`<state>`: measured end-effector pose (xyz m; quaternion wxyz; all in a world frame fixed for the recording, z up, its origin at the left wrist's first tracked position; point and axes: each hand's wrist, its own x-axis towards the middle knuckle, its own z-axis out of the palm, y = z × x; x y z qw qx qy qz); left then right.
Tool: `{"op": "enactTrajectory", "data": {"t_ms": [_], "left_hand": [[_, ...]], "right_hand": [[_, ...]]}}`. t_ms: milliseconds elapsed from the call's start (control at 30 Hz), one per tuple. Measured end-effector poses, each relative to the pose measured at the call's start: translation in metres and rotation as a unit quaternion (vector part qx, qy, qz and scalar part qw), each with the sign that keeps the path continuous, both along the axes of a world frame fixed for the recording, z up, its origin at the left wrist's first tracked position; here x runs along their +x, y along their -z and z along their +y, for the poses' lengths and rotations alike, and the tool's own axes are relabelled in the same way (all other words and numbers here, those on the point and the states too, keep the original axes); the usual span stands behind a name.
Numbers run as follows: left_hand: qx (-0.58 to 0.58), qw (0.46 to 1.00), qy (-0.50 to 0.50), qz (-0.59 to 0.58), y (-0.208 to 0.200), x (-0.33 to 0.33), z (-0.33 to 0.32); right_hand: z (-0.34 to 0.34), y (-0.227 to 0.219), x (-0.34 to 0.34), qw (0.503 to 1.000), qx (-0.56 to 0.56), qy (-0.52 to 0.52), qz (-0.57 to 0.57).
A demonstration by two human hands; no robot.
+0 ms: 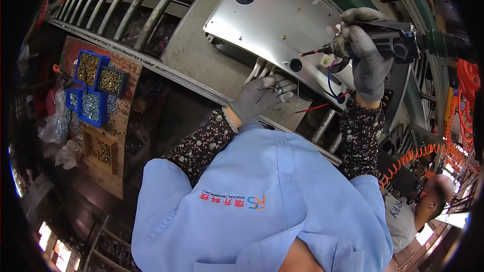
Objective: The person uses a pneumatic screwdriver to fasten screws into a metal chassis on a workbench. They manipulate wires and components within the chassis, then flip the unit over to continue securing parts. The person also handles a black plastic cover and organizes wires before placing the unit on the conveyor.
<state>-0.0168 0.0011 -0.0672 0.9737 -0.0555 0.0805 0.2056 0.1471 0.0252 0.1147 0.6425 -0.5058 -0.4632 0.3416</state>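
Note:
My right hand (369,58), in a grey work glove, is wrapped round a black power screwdriver (393,45). The driver's thin bit (310,52) points left over a silver metal panel (267,20), its tip close to the surface. Brass-coloured screws sit at a few spots on the panel, and round black-rimmed holes are near its edges. Beside the panel's near edge is my left hand (262,95), also gloved in grey, with fingers curled round a few small shiny screws (278,90). Blue and red wires (330,83) hang by the panel's right corner.
To the left, a worn board (118,141) bears blue bins (91,106) of screws and a wooden box (100,151) of brass-coloured ones. Metal rollers (151,15) run along the line. Orange coiled hoses (466,95) hang at right, near another person (403,221).

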Motion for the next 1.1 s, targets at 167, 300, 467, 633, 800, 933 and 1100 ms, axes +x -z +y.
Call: {"op": "enactTrajectory", "data": {"t_ms": [167, 300, 467, 633, 800, 933, 1100], "left_hand": [[0.115, 0.990, 0.012, 0.077, -0.009, -0.006, 0.000], [0.202, 0.973, -0.009, 0.111, -0.019, -0.008, 0.000], [0.269, 0.945, 0.002, 0.185, -0.027, -0.009, 0.004], [0.348, 0.885, 0.004, 0.310, -0.036, -0.008, 0.009], [0.391, 0.840, -0.037, 0.375, -0.018, -0.008, 0.011], [0.351, 0.850, -0.043, 0.390, -0.014, -0.005, 0.011], [0.299, 0.863, -0.069, 0.400, -0.023, 0.002, 0.006]], "right_hand": [[0.000, 0.003, 0.005, 1.000, 0.002, -0.016, -0.026], [-0.001, 0.002, 0.000, 0.999, 0.027, -0.009, -0.028], [-0.003, 0.003, 0.003, 0.999, 0.025, -0.026, -0.012], [-0.005, 0.006, 0.004, 0.999, 0.043, -0.016, -0.014], [-0.005, 0.008, 0.007, 0.998, 0.054, -0.031, -0.017], [-0.005, 0.011, 0.010, 0.997, 0.071, -0.021, 0.004], [-0.009, 0.013, 0.014, 0.997, 0.067, -0.025, 0.018]]}}
